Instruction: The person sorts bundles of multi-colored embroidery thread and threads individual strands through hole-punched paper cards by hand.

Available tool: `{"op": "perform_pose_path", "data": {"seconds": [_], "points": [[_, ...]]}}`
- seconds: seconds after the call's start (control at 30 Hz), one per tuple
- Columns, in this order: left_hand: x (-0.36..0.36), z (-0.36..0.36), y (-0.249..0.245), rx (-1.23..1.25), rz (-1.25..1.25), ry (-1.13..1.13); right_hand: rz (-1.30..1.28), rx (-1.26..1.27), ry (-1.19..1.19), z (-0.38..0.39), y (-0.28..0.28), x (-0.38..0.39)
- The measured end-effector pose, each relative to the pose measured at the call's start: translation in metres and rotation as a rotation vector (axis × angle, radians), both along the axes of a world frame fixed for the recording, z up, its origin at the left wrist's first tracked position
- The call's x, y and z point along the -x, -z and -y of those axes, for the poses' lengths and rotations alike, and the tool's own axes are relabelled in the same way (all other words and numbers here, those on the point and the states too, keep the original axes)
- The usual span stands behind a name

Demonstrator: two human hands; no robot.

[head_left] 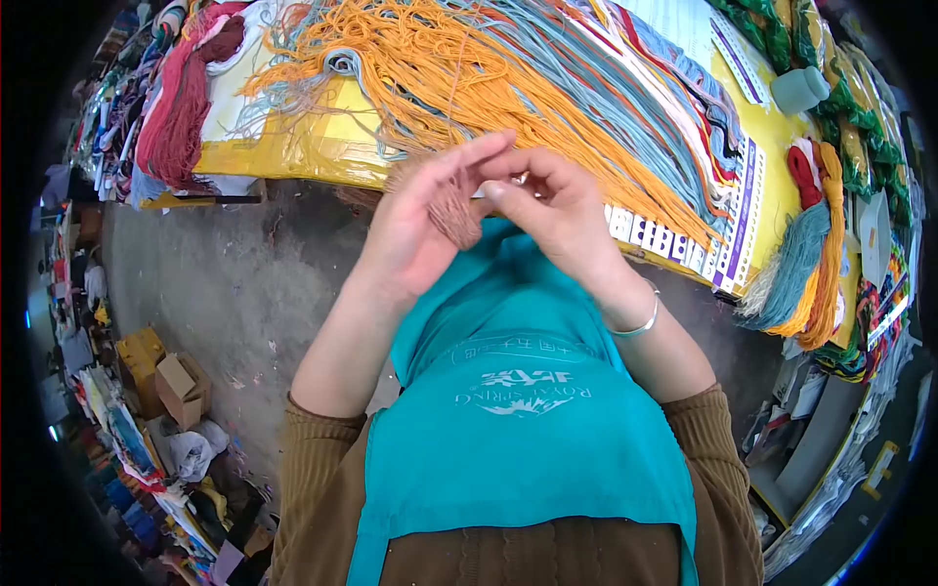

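Brownish-pink thread bundle (455, 212) is resting against the palm of the left hand (410, 230), near the edge of the counter (332, 127) and in front of the person's teal apron (528, 439). The left hand is holding the bundle, its fingers extending toward the right hand (567, 210). The right hand is holding its thumb and forefinger close together in a narrow pinch beside the bundle; whether they are gripping a strand, one cannot tell. A silvery bracelet (643, 314) is circling the right wrist. Beyond the hands, long orange threads (528, 107) are lying across the counter, with blue-grey threads (601, 107) running alongside. Dark red threads (181, 127) are hanging at the left, and a pale green cylinder (801, 90) is sitting toward the right
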State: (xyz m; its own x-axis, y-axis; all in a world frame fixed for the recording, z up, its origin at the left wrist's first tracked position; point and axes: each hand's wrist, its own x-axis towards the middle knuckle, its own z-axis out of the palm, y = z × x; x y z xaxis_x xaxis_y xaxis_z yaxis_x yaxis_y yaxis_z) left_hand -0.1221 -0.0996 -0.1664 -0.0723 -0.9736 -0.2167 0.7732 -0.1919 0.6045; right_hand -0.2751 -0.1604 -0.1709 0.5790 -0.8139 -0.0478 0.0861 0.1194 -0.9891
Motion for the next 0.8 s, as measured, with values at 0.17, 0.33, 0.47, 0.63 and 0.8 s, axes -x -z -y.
{"op": "perform_pose_path", "data": {"seconds": [0.17, 0.33, 0.47, 0.63, 0.8], "points": [[0.014, -0.001, 0.000, 0.005, 0.092, -0.031, 0.156, -0.132, 0.060, -0.011, 0.005, -0.010], [0.009, -0.001, 0.007, 0.043, 0.151, 0.010, 0.227, -0.399, 0.039, -0.007, 0.000, 0.000], [0.009, 0.000, 0.010, 0.051, 0.149, -0.002, 0.323, -0.456, 0.051, -0.005, -0.003, 0.004], [0.011, 0.000, 0.008, 0.098, 0.179, -0.031, 0.286, -0.401, 0.106, -0.006, 0.001, 0.003], [0.012, 0.000, 0.011, 0.072, 0.306, -0.109, 0.206, -0.282, 0.158, -0.009, 0.006, 0.001]]}}
